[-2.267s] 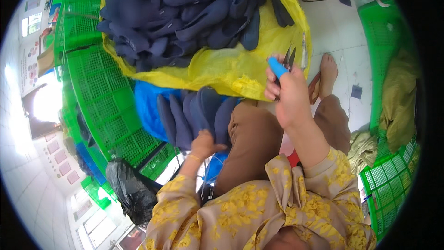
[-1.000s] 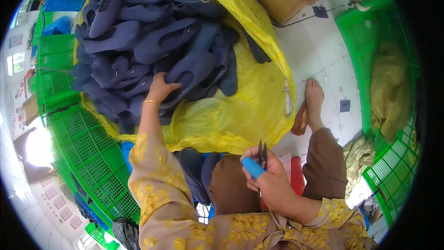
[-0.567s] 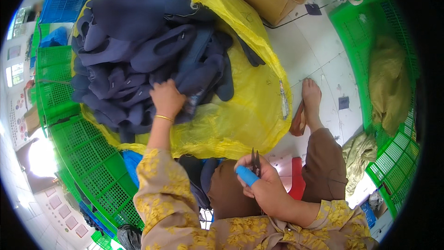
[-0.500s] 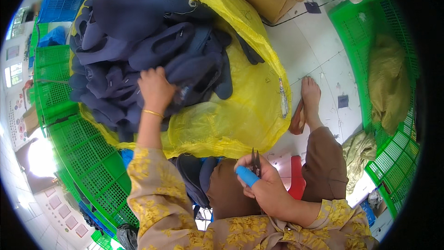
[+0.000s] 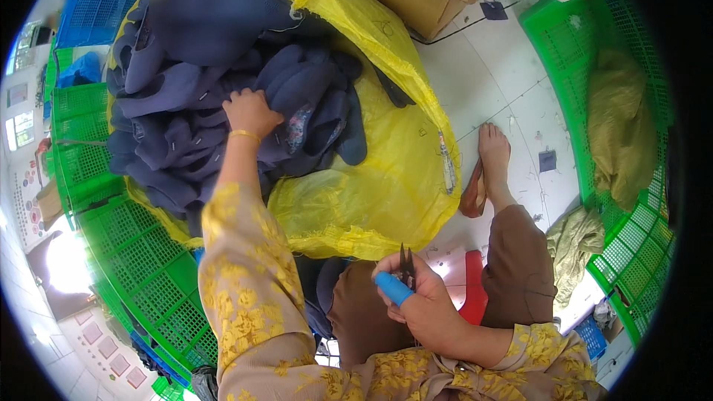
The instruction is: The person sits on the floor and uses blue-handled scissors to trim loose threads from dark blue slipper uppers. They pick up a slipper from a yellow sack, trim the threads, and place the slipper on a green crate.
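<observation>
Two hands: left hand (image 5: 251,115), finger grip unclear, on navy slip-on shoes (image 5: 304,82) in yellow sack (image 5: 401,186), upper left; patterned lining (image 5: 298,128) newly exposed, suggesting shoes turned; right hand's (image 5: 427,298) fingers curled round scissors (image 5: 405,261).

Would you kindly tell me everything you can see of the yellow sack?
The yellow sack is bright, thin and creased, and looks like woven plastic. It lies wide open, its near rim bunched and ragged. Dark blue shoes are heaped inside, mostly toward the left, leaving its near right part bare. A narrow whitish strip shows at its right edge. The left hand reaches over the near rim onto the heap. The sack's underside is hidden.
</observation>
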`<state>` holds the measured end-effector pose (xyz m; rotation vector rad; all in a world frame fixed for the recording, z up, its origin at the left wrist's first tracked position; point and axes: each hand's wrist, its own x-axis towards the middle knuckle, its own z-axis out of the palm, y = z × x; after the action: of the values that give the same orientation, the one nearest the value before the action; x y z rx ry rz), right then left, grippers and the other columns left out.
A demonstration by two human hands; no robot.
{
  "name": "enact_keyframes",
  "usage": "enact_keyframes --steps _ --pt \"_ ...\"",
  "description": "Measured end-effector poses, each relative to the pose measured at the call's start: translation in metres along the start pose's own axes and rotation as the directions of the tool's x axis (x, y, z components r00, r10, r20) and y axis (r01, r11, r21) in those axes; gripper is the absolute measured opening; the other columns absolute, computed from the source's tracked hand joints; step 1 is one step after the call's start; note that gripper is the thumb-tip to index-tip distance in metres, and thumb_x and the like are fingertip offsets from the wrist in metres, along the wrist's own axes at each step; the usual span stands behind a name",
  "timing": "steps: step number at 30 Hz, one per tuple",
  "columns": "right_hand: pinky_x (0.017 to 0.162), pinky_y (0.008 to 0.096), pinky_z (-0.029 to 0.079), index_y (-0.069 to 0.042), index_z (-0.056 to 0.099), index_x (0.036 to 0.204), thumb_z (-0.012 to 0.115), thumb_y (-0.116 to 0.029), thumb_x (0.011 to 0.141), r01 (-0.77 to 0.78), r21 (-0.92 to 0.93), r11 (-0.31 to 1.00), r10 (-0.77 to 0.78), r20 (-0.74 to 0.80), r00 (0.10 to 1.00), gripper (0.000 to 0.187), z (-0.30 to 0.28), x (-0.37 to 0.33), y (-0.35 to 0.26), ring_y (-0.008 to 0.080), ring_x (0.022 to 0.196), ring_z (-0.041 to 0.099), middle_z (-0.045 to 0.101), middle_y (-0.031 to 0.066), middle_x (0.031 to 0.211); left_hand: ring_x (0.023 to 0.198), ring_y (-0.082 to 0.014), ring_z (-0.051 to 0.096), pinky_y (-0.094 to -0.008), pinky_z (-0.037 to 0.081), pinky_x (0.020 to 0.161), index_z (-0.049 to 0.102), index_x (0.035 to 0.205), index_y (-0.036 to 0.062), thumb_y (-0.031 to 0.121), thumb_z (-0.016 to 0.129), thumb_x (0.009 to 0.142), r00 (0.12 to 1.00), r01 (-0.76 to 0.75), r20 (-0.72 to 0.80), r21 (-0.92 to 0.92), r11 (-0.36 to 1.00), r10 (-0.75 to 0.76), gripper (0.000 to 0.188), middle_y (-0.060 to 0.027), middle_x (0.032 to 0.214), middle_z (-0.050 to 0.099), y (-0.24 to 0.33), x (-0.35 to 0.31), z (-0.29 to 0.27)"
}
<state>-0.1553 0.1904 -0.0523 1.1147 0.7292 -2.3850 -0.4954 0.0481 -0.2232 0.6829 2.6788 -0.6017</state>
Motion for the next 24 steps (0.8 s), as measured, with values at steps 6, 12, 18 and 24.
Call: enact_keyframes --steps 6,12,18,24 --pt "0.059 0.0203 0.035 -0.008 0.054 0.103 0.052 -0.008 0.095 -0.022 0.031 0.999 0.022 0.0 1.0 0.008 -0.003 -0.005 -0.004 0.0032 0.067 0.041 0.047 -0.0044 0.079 0.099 -0.0395 0.052 -0.0464 0.044 0.086 0.064 0.088 0.0004 0.034 0.081 0.055 0.95 -0.309 -0.218 -0.582 0.752 0.222 0.05 -0.0155 0.097 0.058 0.021 -0.079 0.028" --pt "0.059 0.0204 0.036 -0.008 0.053 0.105 0.052 -0.009 0.095 -0.063 0.004 0.998 0.063 0.003 0.998 0.01 -0.003 -0.007 -0.007 0.0035 0.067 0.04 0.047 -0.0041 0.079 0.127 -0.0429 0.041 -0.0409 0.038 0.106 0.067 0.114 0.0037 0.037 0.084 0.052 0.957 -0.223 0.07 -0.446 0.867 0.283 0.072 -0.0287 0.141 0.04 0.022 -0.071 0.09" --pt "0.059 0.0211 0.036 -0.008 0.053 0.104 0.052 -0.01 0.095 -0.064 -0.044 0.997 0.065 0.005 0.998 0.009 -0.003 -0.007 -0.004 0.0036 0.066 0.04 0.047 -0.0041 0.077 0.122 -0.0412 0.044 -0.0419 0.04 0.102 0.07 0.111 0.0107 0.046 0.082 0.048 0.88 -0.11 0.382 -0.417 0.902 0.283 0.073 -0.0209 0.131 0.048 0.046 -0.026 0.091" --pt "0.055 0.0201 0.033 -0.009 0.053 0.099 0.054 -0.015 0.096 -0.048 -0.021 0.999 0.047 -0.047 0.998 0.007 0.004 0.0 -0.006 0.0034 0.062 0.04 0.047 -0.0044 0.074 0.106 -0.0366 0.051 -0.0489 0.04 0.092 0.073 0.096 0.0114 0.037 0.08 0.052 0.977 -0.209 -0.017 -0.314 0.926 0.214 0.051 -0.0176 0.106 0.052 0.09 -0.098 0.093"
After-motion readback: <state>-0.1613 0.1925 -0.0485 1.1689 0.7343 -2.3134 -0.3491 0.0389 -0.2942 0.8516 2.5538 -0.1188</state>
